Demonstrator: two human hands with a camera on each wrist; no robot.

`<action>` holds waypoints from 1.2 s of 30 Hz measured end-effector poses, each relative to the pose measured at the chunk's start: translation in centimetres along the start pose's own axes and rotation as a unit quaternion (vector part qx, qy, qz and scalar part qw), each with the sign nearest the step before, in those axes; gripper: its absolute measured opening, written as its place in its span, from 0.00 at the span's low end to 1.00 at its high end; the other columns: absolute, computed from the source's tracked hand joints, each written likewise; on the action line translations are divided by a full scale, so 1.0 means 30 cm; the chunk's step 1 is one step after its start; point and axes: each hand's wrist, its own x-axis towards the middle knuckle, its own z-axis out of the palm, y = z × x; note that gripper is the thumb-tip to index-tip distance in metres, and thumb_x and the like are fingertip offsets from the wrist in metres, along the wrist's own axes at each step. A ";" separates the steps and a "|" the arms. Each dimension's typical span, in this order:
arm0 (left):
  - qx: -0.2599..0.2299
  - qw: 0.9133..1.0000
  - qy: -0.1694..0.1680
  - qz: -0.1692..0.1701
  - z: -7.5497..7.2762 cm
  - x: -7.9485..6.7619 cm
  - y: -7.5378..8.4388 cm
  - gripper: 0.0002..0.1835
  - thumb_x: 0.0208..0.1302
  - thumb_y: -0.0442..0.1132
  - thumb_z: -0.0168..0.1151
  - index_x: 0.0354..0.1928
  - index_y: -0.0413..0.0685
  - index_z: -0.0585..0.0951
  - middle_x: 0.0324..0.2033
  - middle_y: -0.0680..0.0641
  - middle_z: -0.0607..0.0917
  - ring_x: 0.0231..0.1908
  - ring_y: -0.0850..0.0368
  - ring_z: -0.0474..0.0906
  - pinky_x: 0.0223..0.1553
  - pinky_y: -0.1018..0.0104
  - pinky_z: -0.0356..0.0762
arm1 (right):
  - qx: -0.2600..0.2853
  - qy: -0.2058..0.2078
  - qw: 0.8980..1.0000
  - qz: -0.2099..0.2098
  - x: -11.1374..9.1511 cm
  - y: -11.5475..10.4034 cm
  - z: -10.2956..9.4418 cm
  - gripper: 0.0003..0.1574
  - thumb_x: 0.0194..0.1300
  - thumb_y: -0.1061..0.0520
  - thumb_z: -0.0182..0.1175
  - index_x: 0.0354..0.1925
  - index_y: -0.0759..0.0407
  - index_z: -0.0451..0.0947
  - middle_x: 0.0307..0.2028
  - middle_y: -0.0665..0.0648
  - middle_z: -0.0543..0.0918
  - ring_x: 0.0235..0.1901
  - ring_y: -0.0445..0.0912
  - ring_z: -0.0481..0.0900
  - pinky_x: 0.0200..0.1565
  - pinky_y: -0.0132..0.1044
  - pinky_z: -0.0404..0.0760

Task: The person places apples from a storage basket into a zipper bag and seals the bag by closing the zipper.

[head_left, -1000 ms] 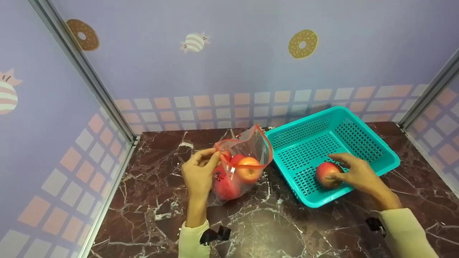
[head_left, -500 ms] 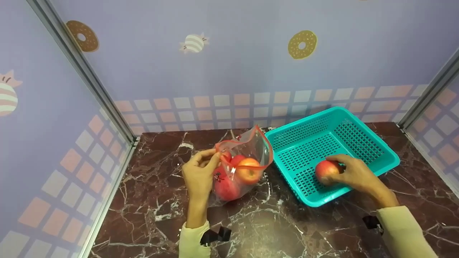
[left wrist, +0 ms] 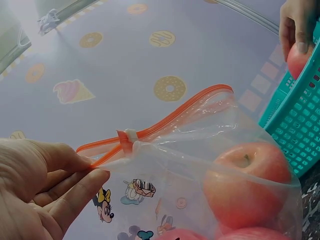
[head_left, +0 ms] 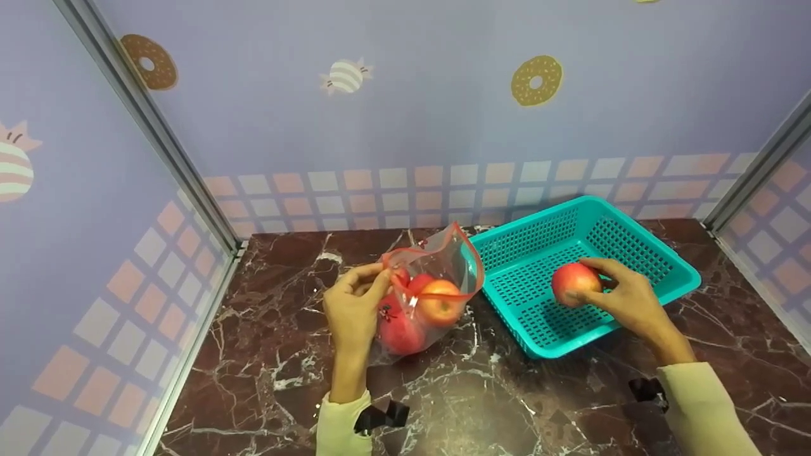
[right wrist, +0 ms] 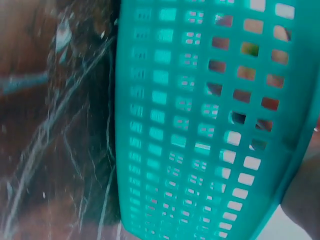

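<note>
My left hand (head_left: pixel 356 307) pinches the orange-trimmed rim of a clear zip bag (head_left: pixel 437 253) between thumb and fingers. Several red apples (head_left: pixel 402 332) lie inside the bag, whose mouth gapes toward the basket. In the left wrist view an orange zip slider (left wrist: pixel 127 141) and cartoon prints show on the plastic. My right hand (head_left: pixel 627 297) grips another apple (head_left: pixel 575 285) between thumb and fingers, over the teal plastic basket (head_left: pixel 633 237). The right wrist view mostly shows the basket's slotted side wall (right wrist: pixel 190 120), with part of the hand at the right edge.
The bag and the basket stand side by side on a dark red marbled tabletop (head_left: pixel 469 399). Patterned lilac wall panels (head_left: pixel 431 120) close off the back and the sides. The basket's raised rim lies between the gripped apple and the bag.
My right hand has closed round the apple in the basket and lifted it, moving slightly left. The basket has shifted a little. My left hand and the bag are nearly still.
</note>
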 end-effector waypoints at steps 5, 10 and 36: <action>0.000 1.000 0.003 -0.010 0.000 0.001 0.004 0.07 0.61 0.21 0.74 0.40 0.26 0.88 0.35 0.33 0.90 0.31 0.51 0.90 0.36 0.59 0.92 | 0.045 0.059 0.997 -0.037 0.015 -0.056 0.041 0.40 0.60 0.60 0.81 0.68 0.63 0.79 0.64 0.64 0.81 0.59 0.52 0.82 0.51 0.18 0.81; -0.006 1.000 0.003 -0.009 -0.002 0.000 0.004 0.07 0.61 0.20 0.74 0.40 0.26 0.88 0.35 0.33 0.90 0.31 0.51 0.90 0.36 0.59 0.92 | 0.121 0.086 0.986 -0.075 0.049 -0.164 0.108 0.41 0.53 0.70 0.82 0.66 0.65 0.81 0.61 0.63 0.83 0.58 0.38 0.81 0.54 0.24 0.83; -0.009 1.000 0.008 0.000 -0.015 0.002 0.015 0.06 0.61 0.20 0.73 0.40 0.25 0.87 0.34 0.34 0.89 0.30 0.51 0.90 0.36 0.58 0.92 | 0.279 0.102 0.949 -0.106 0.176 -0.454 0.447 0.40 0.58 0.70 0.79 0.68 0.66 0.79 0.65 0.65 0.80 0.60 0.52 0.83 0.58 0.38 0.86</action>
